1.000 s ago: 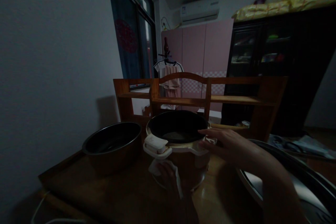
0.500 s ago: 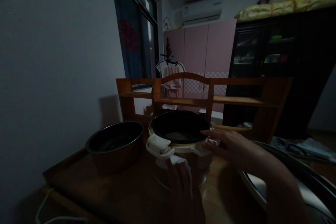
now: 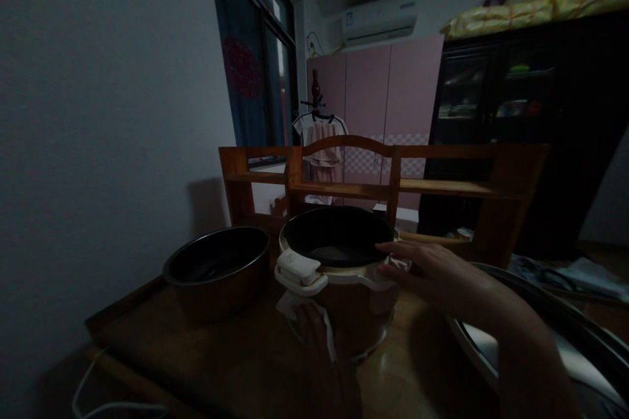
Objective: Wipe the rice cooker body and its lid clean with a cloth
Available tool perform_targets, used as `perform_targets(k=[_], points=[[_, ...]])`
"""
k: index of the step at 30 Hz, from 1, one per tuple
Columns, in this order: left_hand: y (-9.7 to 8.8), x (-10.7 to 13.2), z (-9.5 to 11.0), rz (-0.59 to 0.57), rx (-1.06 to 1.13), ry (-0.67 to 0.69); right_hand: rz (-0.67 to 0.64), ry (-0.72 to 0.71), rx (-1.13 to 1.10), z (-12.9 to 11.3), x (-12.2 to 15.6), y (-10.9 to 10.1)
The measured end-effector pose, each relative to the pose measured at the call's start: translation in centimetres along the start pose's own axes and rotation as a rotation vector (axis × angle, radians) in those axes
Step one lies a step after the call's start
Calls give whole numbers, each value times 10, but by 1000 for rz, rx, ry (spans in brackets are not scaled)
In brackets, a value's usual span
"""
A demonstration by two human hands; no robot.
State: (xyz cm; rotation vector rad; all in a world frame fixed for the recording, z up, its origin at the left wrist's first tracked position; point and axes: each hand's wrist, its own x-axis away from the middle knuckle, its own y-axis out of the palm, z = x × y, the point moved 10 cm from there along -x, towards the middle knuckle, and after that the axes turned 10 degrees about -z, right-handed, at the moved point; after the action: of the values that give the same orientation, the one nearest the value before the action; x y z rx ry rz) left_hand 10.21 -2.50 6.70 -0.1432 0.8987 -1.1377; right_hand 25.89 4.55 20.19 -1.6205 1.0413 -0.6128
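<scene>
An electric cooker (image 3: pixel 339 294) stands on the table with its dark inside showing from above and a white latch handle (image 3: pixel 301 270) on its near left side. My left hand (image 3: pixel 317 334) presses a white cloth or tissue (image 3: pixel 289 306) against the cooker's side, below that handle. The fingers lie over the cloth, and the hand is dim and partly blurred. At the cooker's right rim, my right hand (image 3: pixel 425 268) holds on beside a white fitting, a fingertip over the edge and another part of the hand lower outside. To the left sits a round inner pot (image 3: pixel 221 288) with a dark interior.
A large round lid-like thing (image 3: pixel 474 347) lies at the right, partly behind my right forearm. A wooden shelf rack (image 3: pixel 344 191) rises behind the cooker. The wall (image 3: pixel 122 144) stands close on the left, and a white cord (image 3: pixel 81 386) hangs by the table's near left edge.
My left hand has slid left and slightly down along the cooker's side with the cloth. My right hand stays at the rim, and the pots have not moved.
</scene>
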Motion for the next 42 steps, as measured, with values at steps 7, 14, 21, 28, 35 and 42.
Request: perform_targets(k=[7, 14, 21, 28, 35, 42], points=[[3, -9, 6, -25, 9, 85, -1, -2, 6, 1, 1, 1], [11, -3, 11, -75, -8, 187, 11, -8, 19, 1, 0, 1], [10, -6, 18, -55, -17, 243, -11, 13, 33, -1, 1, 1], [9, -9, 17, -28, -23, 264, 5, -18, 21, -1, 0, 2], [6, -4, 1, 6, -32, 204, 12, -15, 17, 2, 1, 2], [-1, -2, -4, 9, 10, 115, 9, -23, 18, -3, 1, -1]])
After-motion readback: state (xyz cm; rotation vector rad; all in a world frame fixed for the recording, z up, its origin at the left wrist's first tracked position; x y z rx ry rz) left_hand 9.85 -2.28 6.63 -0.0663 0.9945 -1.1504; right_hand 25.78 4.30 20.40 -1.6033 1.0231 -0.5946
